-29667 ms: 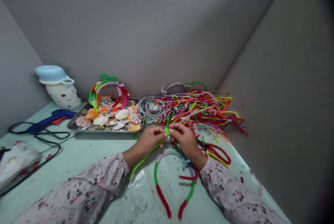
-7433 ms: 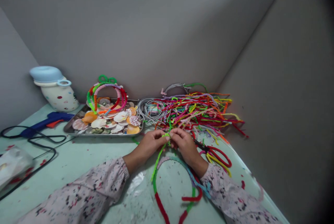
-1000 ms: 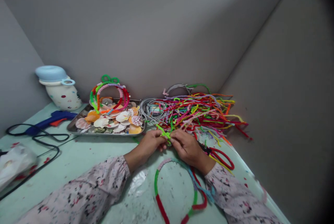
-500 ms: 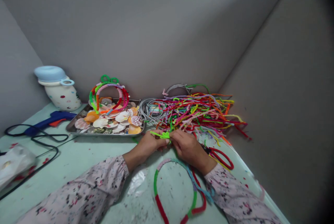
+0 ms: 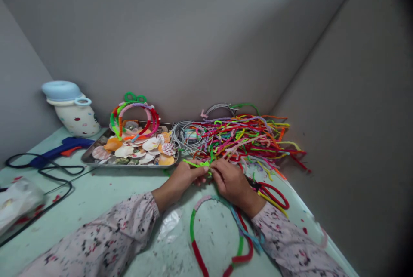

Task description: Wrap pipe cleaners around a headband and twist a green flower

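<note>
Between my two hands is a bright green pipe cleaner [image 5: 204,164], bent into a small bunch with one end sticking out to the left. My left hand [image 5: 185,178] pinches it with thumb and fingers. From the other side my right hand [image 5: 230,182] closes on it, its fingertips partly hidden. Below them on the table lies a headband [image 5: 192,227] wrapped in red, green, pink and blue pipe cleaner. Red-handled scissors [image 5: 274,193] lie beside my right wrist, partly covered.
A metal tray [image 5: 129,165] of seashells holds finished headbands [image 5: 155,124]. Coiled grey wire [image 5: 183,139] and a heap of pipe cleaners [image 5: 245,135] lie behind my hands. A blue glue gun [image 5: 54,152] with black cord, a bottle [image 5: 75,115] and a white bag [image 5: 19,201] stand left.
The green pipe cleaner has turned slightly in my fingers and its bunch sits lower behind my left thumb. My right hand has shifted a little; the scissors show more.
</note>
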{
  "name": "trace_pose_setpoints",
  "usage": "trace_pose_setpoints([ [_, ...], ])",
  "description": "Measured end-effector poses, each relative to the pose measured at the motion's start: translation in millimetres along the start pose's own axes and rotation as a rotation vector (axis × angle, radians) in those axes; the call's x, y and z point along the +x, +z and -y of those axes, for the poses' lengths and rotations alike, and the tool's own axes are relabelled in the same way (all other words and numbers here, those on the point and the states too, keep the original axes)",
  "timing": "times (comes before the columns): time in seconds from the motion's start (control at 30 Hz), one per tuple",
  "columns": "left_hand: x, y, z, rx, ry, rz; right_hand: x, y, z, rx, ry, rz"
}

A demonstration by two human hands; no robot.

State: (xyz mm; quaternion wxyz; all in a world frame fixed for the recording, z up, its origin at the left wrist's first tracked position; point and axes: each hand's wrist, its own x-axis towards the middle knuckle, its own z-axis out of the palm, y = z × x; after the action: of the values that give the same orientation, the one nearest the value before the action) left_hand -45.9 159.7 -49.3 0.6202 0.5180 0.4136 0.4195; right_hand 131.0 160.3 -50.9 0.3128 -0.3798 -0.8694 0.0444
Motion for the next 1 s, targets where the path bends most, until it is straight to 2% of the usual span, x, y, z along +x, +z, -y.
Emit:
trace_pose_setpoints([
  [0.4, 0.6, 1.0, 1.0, -0.058, -0.002, -0.04, 0.8, 2.8, 7.1, 0.208, 0.143, -0.078],
  [0.53, 1.0, 0.0, 1.5, -0.042, -0.011, -0.049, 1.1, 1.4, 8.0, 0.216, 0.14, -0.087],
  [0.73, 1.3, -3.2, 5.0, -0.151, -0.02, 0.024, 0.4, 3.0, 6.4, 0.185, 0.107, -0.081],
  [1.0, 0.8, 1.3, 1.2, -0.087, -0.033, -0.054, 0.8, 2.1, 9.4, 0.211, 0.148, -0.087],
])
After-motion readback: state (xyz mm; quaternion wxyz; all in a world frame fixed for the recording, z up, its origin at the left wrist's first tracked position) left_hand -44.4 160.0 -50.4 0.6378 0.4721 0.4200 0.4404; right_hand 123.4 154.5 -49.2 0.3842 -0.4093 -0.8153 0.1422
